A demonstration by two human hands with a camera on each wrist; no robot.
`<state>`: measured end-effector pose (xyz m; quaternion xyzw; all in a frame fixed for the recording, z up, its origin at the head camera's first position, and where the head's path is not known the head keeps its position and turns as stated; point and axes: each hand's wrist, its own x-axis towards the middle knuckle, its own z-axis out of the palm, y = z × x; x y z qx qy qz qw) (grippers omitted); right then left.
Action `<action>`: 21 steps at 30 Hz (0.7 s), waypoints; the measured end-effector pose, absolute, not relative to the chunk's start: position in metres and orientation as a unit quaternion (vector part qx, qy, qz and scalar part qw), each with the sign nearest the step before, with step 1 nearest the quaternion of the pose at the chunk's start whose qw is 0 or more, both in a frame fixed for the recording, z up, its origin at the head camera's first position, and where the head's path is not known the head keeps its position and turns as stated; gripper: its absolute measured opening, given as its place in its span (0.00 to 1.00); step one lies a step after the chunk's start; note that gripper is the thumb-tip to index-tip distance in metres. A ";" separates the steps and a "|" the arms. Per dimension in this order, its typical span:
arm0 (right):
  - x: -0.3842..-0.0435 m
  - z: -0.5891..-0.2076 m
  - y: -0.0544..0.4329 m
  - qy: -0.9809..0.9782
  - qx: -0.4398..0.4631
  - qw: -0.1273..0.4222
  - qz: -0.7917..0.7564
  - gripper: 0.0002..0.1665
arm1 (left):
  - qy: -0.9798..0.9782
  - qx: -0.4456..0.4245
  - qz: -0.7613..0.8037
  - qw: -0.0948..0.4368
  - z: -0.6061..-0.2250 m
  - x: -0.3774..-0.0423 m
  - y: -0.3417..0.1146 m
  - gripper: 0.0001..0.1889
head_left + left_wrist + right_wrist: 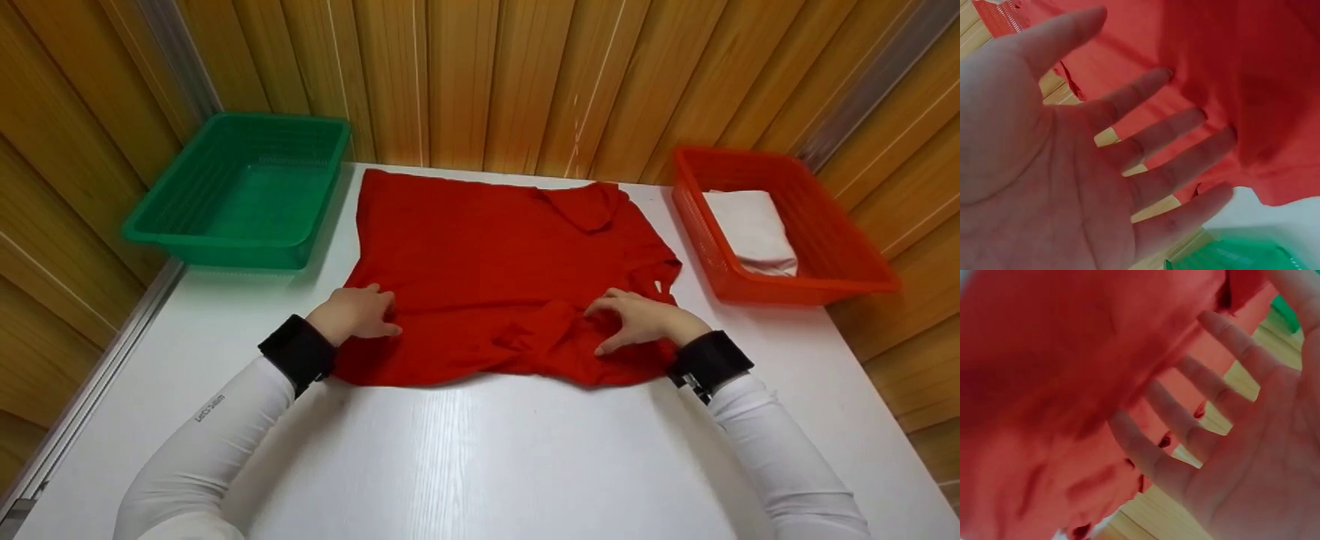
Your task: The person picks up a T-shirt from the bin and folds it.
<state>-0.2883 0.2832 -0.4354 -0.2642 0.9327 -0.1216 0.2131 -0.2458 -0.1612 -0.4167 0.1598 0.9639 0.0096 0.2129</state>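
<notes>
A red T-shirt [465,247] lies spread on the white table, its hem at the left and its sleeves toward the right. My left hand [356,311] is over its near left part, and the left wrist view shows the palm [1055,169] with fingers spread and fingertips at the cloth. Over the near right part is my right hand [637,319], thumb apart from the fingers. In the right wrist view its fingers [1174,416] are spread, the tips against a ridge of red cloth. Creases and a bunched fold [536,334] show between the two hands.
At the back left stands a green plastic basket [225,251] with nothing seen inside. A red-orange basket [810,289] at the back right holds a folded white cloth [754,229]. Wood-patterned panels [480,82] rise behind the white table [465,465].
</notes>
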 end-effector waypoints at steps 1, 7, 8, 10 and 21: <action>-0.288 -0.435 0.282 0.934 -0.261 0.207 -0.125 0.34 | 0.965 0.166 0.009 0.200 -0.419 -0.246 -0.160 0.28; -0.284 -0.444 0.263 0.939 -0.259 0.163 -0.158 0.33 | 0.957 0.190 0.062 0.210 -0.435 -0.250 -0.152 0.43; -0.284 -0.446 0.258 0.941 -0.258 0.152 -0.157 0.34 | 0.954 0.187 0.073 0.221 -0.438 -0.251 -0.151 0.45; -0.283 -0.452 0.249 0.947 -0.253 0.128 -0.151 0.35 | 0.950 0.180 0.086 0.241 -0.443 -0.253 -0.152 0.49; -0.280 -0.462 0.236 0.913 -0.315 0.095 -0.239 0.07 | 0.947 0.185 0.109 0.240 -0.456 -0.259 -0.158 0.51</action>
